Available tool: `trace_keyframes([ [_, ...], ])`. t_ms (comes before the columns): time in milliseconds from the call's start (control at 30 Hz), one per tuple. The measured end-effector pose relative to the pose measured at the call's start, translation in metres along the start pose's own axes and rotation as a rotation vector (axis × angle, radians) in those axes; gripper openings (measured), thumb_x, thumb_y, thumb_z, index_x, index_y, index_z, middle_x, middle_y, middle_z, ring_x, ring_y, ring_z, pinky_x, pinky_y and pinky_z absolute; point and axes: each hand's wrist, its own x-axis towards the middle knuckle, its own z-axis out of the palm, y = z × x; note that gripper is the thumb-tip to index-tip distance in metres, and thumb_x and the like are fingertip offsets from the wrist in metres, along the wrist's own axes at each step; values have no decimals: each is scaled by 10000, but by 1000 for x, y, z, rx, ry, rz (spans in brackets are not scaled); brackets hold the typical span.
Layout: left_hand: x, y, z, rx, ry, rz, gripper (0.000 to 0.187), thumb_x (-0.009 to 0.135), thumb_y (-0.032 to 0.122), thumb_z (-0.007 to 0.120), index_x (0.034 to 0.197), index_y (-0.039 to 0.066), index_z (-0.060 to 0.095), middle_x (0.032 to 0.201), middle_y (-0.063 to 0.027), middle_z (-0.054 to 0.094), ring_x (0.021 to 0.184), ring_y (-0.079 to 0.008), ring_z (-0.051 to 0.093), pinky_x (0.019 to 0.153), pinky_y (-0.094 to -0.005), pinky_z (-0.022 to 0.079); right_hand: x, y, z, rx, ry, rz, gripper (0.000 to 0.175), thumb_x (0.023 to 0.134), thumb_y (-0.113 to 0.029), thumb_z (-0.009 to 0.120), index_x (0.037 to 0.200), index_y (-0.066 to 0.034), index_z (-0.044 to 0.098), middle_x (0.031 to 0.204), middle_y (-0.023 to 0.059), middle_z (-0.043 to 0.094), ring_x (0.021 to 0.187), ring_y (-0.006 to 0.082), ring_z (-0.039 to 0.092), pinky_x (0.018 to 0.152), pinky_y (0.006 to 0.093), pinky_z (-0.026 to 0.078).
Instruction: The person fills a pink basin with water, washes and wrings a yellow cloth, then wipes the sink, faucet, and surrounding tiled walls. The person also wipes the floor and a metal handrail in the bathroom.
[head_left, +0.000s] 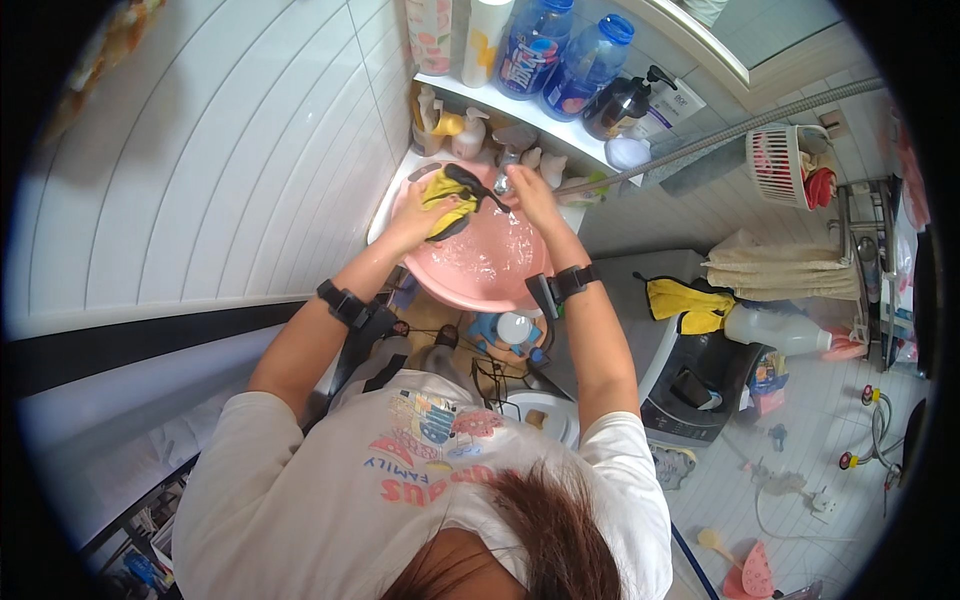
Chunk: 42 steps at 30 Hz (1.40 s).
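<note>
A pink plastic basin (487, 281) with water in it rests on the white sink, below the shelf. My left hand (416, 217) holds a bunched yellow and black cloth (450, 202) over the basin's left side. At the back of the basin, my right hand (531, 193) is at the metal faucet (506, 174); its fingertips reach the faucet area, though whether they grip it cannot be told. One black-edged tail of the cloth hangs towards the right hand. Both forearms wear black straps.
Bottles, among them a blue plastic bottle (534, 52), line the white shelf (517, 112) above the sink. A metal shower hose (720, 127) crosses at the right. Another yellow cloth (690, 300) lies by a white jug (776, 330) on the washing machine (675, 405).
</note>
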Motion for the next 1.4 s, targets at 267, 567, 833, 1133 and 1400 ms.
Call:
trace_keyframes([
  [267, -32, -16, -33, -143, 67, -75, 508, 1011, 340, 609, 1384, 117, 346, 1244, -142, 590, 1002, -201, 678, 512, -297, 571, 26, -57, -1, -680, 190, -369, 367, 914, -162, 625, 1272, -82, 640, 1277, 162, 622, 1134, 350, 620, 956, 435, 509],
  [567, -42, -31, -52, -451, 98, -18, 591, 982, 166, 620, 1492, 143, 324, 1390, -105, 503, 1295, -220, 500, 1059, -362, 427, 27, -49, 12, -891, 211, -451, 445, 869, -131, 633, 1311, -83, 619, 1304, 147, 617, 1207, 338, 579, 1031, 440, 485],
  [833, -43, -15, -43, -478, 75, 68, 591, 947, 88, 577, 1485, 112, 332, 1415, -116, 471, 1311, -220, 480, 1074, -356, 406, 18, -34, 30, -1017, 231, -449, 594, 810, -171, 722, 1384, -117, 578, 1558, 192, 349, 1354, 399, 419, 1079, 473, 441],
  [1133, -44, 3, -30, -526, 60, 59, 515, 1021, 293, 589, 1443, 48, 424, 1367, -99, 559, 1271, -202, 533, 1067, -362, 423, -7, -16, 49, -737, 229, -295, 639, 934, -316, 697, 1494, -127, 454, 1562, 219, 378, 1361, 328, 480, 1068, 445, 450],
  [1400, -60, 9, -7, -534, -127, 47, 447, 1052, 259, 547, 1419, 18, 462, 1371, -106, 573, 1252, -208, 571, 1063, -356, 456, -132, -55, 60, 484, -174, -62, 436, 1016, -273, 623, 1364, -31, 520, 1277, 44, 615, 1124, 164, 615, 911, 349, 552],
])
